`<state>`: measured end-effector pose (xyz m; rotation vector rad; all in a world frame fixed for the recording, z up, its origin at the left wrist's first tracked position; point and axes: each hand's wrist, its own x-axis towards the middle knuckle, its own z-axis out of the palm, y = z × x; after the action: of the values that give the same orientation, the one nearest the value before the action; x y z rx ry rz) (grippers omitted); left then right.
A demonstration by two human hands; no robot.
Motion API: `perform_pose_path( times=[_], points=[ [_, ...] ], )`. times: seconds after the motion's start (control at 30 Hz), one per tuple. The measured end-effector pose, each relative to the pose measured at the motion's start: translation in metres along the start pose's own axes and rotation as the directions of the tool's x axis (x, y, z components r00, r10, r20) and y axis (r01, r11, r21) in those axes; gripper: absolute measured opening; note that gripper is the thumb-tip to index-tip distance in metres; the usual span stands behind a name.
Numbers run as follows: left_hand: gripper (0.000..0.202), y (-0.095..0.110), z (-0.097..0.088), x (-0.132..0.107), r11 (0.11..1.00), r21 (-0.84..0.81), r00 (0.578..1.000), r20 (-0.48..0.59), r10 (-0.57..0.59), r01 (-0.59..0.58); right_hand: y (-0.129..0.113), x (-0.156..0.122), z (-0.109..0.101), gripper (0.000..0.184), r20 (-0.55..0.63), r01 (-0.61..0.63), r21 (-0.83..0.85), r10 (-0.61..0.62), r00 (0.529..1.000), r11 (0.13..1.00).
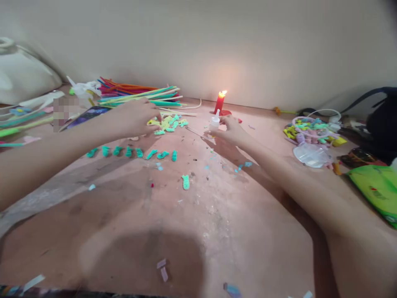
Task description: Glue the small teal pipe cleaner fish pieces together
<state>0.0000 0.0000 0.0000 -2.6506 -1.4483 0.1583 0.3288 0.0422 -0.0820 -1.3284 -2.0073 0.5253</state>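
Observation:
My left hand (pixel 142 118) reaches over a small pile of yellow and green foam-like pieces (pixel 169 123) at the back middle. Its thumb and fingers are apart, with yellow pieces showing in the gap. My right hand (pixel 229 129) is closed around a small squeeze bottle (pixel 215 121) with a pointed white nozzle, held upright; its lower part is mostly hidden by the fingers. Just behind the bottle burns a red candle (pixel 219 102). In front of my left hand lies a row of green shaped pieces (pixel 128 152), and a single green piece (pixel 185 182) lies nearer to me.
Coloured pipe cleaners (pixel 139 94) are heaped at the back left. To the right are a heap of pastel pieces (pixel 310 130), a clear plastic lid (pixel 312 155) and a green packet (pixel 376 190). Small scraps dot the table (pixel 248 231). A wall stands behind.

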Motion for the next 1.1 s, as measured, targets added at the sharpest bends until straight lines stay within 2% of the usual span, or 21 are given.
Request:
perform_pose_path(
  times=[0.1, 0.23, 0.4, 0.47, 0.57, 0.63, 0.77, 0.83, 0.9, 1.0, 1.1],
  points=[
    [0.038, 0.003, 0.015, 0.025, 0.999, -0.038, 0.999, 0.032, 0.008, -0.007, -0.003, -0.007, 0.000, 0.018, 0.042, 0.056, 0.023, -0.057, 0.997, 0.998],
    [0.035, 0.005, 0.031, 0.042, 0.997, -0.071, 0.999, 0.040, -0.035, 0.038, -0.008, -0.016, -0.002, 0.015, 0.076, 0.087, 0.061, -0.092, 0.993, 0.994],
    [0.032, 0.004, 0.025, 0.039, 0.978, -0.171, 0.991, 0.074, -0.108, 0.119, -0.009, -0.010, -0.010, 0.016, 0.087, 0.074, 0.087, -0.081, 0.993, 0.993],
    [0.031, 0.012, 0.017, 0.031, 0.956, -0.274, 0.995, 0.038, -0.093, 0.100, -0.009, -0.005, -0.017, 0.019, 0.067, 0.044, 0.094, -0.050, 0.997, 0.995],
    [0.039, 0.036, 0.006, 0.017, 0.902, -0.431, 0.999, -0.013, -0.033, 0.024, -0.012, 0.000, -0.031, 0.021, -0.002, 0.074, 0.194, -0.075, 0.997, 0.978],
    [0.042, 0.055, 0.001, 0.010, 0.873, -0.488, 0.998, 0.049, 0.034, -0.005, -0.017, 0.002, -0.040, 0.023, -0.059, 0.105, 0.273, -0.093, 0.994, 0.956],
    [0.037, 0.082, -0.004, 0.011, 0.783, -0.595, 0.960, 0.065, 0.272, -0.181, -0.026, 0.004, -0.045, 0.032, -0.101, 0.032, 0.405, 0.010, 0.995, 0.914],
    [0.035, 0.087, -0.002, 0.018, 0.731, -0.627, 0.924, 0.046, 0.379, -0.269, -0.028, 0.005, -0.041, 0.029, -0.102, -0.014, 0.450, 0.067, 0.993, 0.893],
    [0.035, 0.088, 0.003, 0.025, 0.716, -0.619, 0.901, 0.029, 0.434, -0.324, -0.029, 0.004, -0.036, 0.026, -0.109, -0.001, 0.450, 0.056, 0.992, 0.893],
    [0.036, 0.088, 0.011, 0.031, 0.746, -0.571, 0.905, 0.013, 0.426, -0.342, -0.029, 0.002, -0.031, 0.025, -0.118, 0.074, 0.421, -0.026, 0.993, 0.904],
    [0.035, 0.086, 0.013, 0.029, 0.750, -0.579, 0.918, 0.004, 0.396, -0.321, -0.031, -0.001, -0.030, 0.024, -0.119, 0.104, 0.432, -0.057, 0.991, 0.896]
  ],
)
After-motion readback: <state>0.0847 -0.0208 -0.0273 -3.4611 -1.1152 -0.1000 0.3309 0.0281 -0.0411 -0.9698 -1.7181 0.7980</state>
